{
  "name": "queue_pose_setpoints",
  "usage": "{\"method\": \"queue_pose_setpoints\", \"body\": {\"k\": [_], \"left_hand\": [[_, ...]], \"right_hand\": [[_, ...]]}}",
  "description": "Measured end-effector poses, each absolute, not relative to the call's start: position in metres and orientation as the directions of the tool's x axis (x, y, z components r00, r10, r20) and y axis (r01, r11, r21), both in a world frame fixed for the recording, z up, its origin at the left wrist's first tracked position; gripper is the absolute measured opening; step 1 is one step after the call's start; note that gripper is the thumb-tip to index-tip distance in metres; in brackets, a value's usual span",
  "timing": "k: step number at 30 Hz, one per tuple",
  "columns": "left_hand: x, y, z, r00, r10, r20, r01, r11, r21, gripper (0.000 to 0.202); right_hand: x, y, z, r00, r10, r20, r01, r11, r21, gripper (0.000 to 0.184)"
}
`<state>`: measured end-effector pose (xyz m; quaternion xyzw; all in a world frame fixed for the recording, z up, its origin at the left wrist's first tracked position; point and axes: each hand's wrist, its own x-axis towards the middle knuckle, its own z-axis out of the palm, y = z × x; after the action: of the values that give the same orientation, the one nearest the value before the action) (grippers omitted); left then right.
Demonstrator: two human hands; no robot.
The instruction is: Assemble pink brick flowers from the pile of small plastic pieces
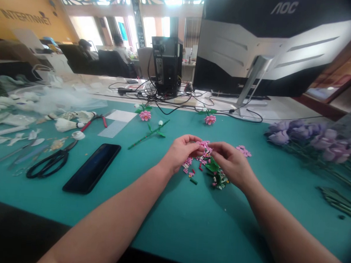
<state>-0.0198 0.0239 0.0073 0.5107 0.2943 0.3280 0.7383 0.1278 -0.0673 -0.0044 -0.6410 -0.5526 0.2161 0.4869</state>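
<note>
Closely together, left hand (180, 152) and right hand (230, 163) both pinching small pink plastic flower bricks (205, 147) with curled fingers, loose pink pieces (189, 170) and green leaf pieces (212, 167) lying just below hands, on teal tabletop (171, 232)

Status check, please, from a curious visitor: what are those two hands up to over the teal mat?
Left hand and right hand pinching pink plastic flower pieces. Loose pink and green bricks just below. Black smartphone off left, apart from the hands.

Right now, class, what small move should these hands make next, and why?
Probably press together the pink piece between the left hand and right hand: both hold it above the loose pink and green bricks, and a finished pink flower lies nearby to match.
</note>
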Motion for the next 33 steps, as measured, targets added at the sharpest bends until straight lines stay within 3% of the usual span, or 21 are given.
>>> {"method": "queue_pose_setpoints", "body": {"k": [9, 15, 33], "left_hand": [[-0.018, 0.020, 0.006, 0.635, 0.769, -0.073, -0.111, 0.184, 0.977, 0.011], [-0.016, 0.019, 0.001, 0.667, 0.745, -0.005, -0.111, 0.106, 0.988, 0.014], [-0.018, 0.012, 0.008, 0.587, 0.808, 0.057, 0.000, -0.070, 0.998, 0.020]], "right_hand": [[0.126, -0.064, 0.000, 0.364, 0.914, 0.178, 0.174, 0.121, -0.977, 0.014], [0.121, -0.065, 0.001, 0.353, 0.922, 0.160, 0.059, 0.149, -0.987, 0.019], [0.119, -0.066, -0.009, 0.367, 0.888, 0.278, 0.250, 0.194, -0.949, 0.018]]}}
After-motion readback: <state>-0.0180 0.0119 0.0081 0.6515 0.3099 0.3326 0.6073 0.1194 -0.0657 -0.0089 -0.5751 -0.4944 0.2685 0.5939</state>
